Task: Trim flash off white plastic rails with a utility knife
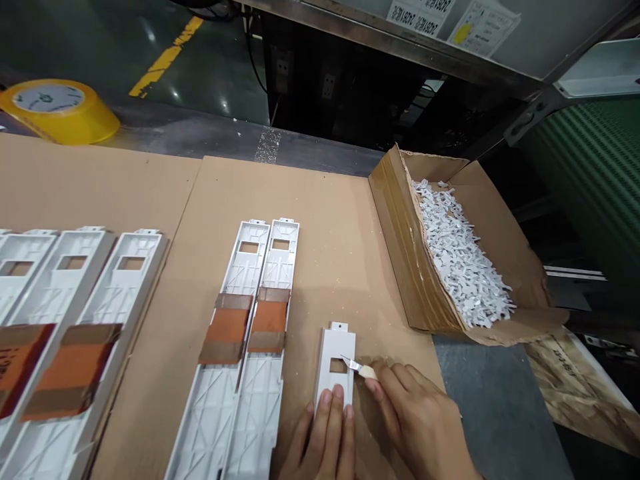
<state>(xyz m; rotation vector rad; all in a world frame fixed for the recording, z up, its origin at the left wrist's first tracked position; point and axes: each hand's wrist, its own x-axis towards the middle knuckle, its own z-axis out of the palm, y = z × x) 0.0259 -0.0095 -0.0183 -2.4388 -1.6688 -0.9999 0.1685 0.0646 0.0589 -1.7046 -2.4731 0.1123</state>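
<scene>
Low in the middle lies a white plastic strip (pixel 336 343) with a square opening near its far end. My left hand (pixel 327 433) rests on it with its fingers laid flat, just below the opening. In my right hand (pixel 420 413) is a small craft knife (pixel 367 371), gripped by its pale handle. The knife's blade points left and lies over the right edge of the square opening. Two more white strips (pixel 285 267), ribbed side up and wrapped with orange and brown bands (pixel 270 327), lie side by side to the left of my hands.
Further left are several banded white strips (pixel 133 287). A cardboard box (pixel 415 267) of small white plastic pieces (pixel 460 260) stands at the right. A yellow tape roll (pixel 90 120) lies at the far left. Cardboard sheets (pixel 330 213) cover the table.
</scene>
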